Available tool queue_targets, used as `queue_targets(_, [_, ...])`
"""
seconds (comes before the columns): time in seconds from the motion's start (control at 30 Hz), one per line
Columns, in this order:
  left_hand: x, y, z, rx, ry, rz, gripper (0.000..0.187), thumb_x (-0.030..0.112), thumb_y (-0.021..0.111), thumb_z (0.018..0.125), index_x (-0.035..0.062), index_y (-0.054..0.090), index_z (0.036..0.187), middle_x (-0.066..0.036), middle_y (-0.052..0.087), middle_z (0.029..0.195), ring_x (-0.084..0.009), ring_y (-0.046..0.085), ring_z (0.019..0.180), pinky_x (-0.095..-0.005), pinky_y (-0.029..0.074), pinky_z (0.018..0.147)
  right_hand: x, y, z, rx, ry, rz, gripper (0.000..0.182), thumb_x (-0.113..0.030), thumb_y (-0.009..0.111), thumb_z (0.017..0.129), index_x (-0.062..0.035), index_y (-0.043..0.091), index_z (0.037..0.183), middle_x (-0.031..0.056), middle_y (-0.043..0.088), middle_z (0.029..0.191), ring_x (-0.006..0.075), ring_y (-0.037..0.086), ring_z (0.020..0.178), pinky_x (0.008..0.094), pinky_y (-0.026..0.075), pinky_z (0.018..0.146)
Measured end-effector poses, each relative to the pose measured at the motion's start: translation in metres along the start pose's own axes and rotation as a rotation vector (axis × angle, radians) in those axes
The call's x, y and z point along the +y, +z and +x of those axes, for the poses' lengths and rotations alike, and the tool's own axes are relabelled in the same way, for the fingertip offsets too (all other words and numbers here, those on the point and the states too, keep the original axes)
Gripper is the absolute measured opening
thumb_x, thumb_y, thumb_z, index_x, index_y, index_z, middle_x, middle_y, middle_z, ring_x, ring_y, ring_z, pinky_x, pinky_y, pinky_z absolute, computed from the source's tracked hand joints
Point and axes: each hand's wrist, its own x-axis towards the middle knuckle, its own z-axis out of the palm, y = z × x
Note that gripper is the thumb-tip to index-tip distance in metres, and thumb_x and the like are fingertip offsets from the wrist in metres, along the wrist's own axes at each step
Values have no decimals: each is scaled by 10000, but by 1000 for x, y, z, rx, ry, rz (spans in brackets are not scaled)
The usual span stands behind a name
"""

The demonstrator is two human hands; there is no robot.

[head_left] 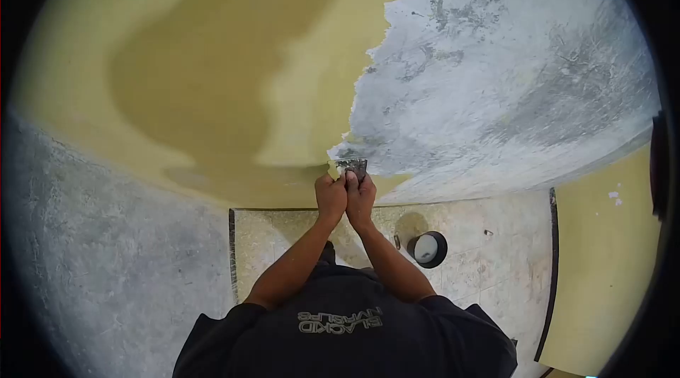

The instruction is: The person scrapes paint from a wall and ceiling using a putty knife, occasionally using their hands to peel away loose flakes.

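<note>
A flat scraper point(352, 165) with a dark, paint-smeared blade lies against the wall, at the lower tip of the ragged edge between yellow paint point(312, 116) and the bare grey-white wall surface point(453, 94). My left hand point(331, 199) is closed at the scraper's left side, pressed close to the other hand. Closed on the right part of the same tool is my right hand point(360, 199), its thumb up against the blade. The fingers behind the scraper are hidden. A bit of loose yellow paint shows by the blade's left corner.
A dark round bucket point(428, 249) with whitish contents stands on the tiled floor point(489, 236), below right of my hands. Small scraps lie nearby. A grey wall point(127, 236) is at left, another yellow wall point(595, 272) at right. My shadow point(205, 59) falls on the paint.
</note>
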Motion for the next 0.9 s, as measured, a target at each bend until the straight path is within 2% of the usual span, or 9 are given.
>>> queue_targets(0.1, [6,0,-6,-29,-43,3,106,21,528,859,-39,612,883,-70,638,786,-113,548,700,-280,437,647,-10,-1,-4,-3,44,68,205,-155,550,901,46,582,879,61,596,672,93,502,618,268,437,568])
queue_targets(0.2, [23,8,2,-12,97,-237,118,28,517,873,-46,605,846,-58,631,774,-104,542,696,-278,438,639,-28,0,12,-7,-28,100,201,-151,544,906,45,578,883,45,594,681,84,494,627,263,433,565])
queue_targets(0.27, [33,7,6,49,229,16,167,88,536,861,-49,609,799,-142,632,692,-162,573,618,-324,434,582,-42,-1,18,-40,-102,204,208,-159,544,911,46,575,891,36,599,696,76,493,642,258,430,564])
queue_targets(0.43, [34,15,4,60,182,-60,187,113,542,857,-44,605,779,-173,618,685,-245,583,606,-354,432,591,-53,-8,15,-83,-62,244,225,-199,534,930,21,568,895,-7,580,770,54,467,705,228,416,621])
queue_targets(0.5, [31,17,5,133,373,115,189,112,537,857,-46,609,782,-175,619,682,-246,576,589,-357,429,579,-65,-9,16,-79,-47,293,225,-200,536,930,21,567,903,-4,583,784,55,472,713,227,419,630])
queue_targets(0.63, [87,11,-3,18,203,-24,180,108,530,860,-36,618,798,-178,625,708,-248,580,615,-352,432,598,-76,-10,27,-61,-65,237,212,-175,526,930,32,570,928,24,608,798,72,499,715,242,437,636])
queue_targets(0.73, [88,9,-3,-40,153,100,137,62,531,872,-39,618,838,-76,628,748,-139,553,693,-295,437,649,-72,-11,25,-50,-117,246,204,-150,519,926,45,576,944,51,631,786,87,514,703,257,448,628])
queue_targets(0.83, [83,16,1,64,299,90,139,73,537,869,-32,625,849,-93,635,764,-167,561,692,-311,440,663,-85,-15,28,-56,-113,173,207,-154,523,924,45,577,941,60,633,778,89,516,701,259,449,627])
queue_targets(0.9, [90,18,-3,30,121,-83,170,113,540,855,-30,621,810,-182,623,750,-305,580,711,-385,432,698,-93,-18,29,-67,-90,85,211,-157,525,922,46,578,937,63,631,770,89,518,700,260,449,626])
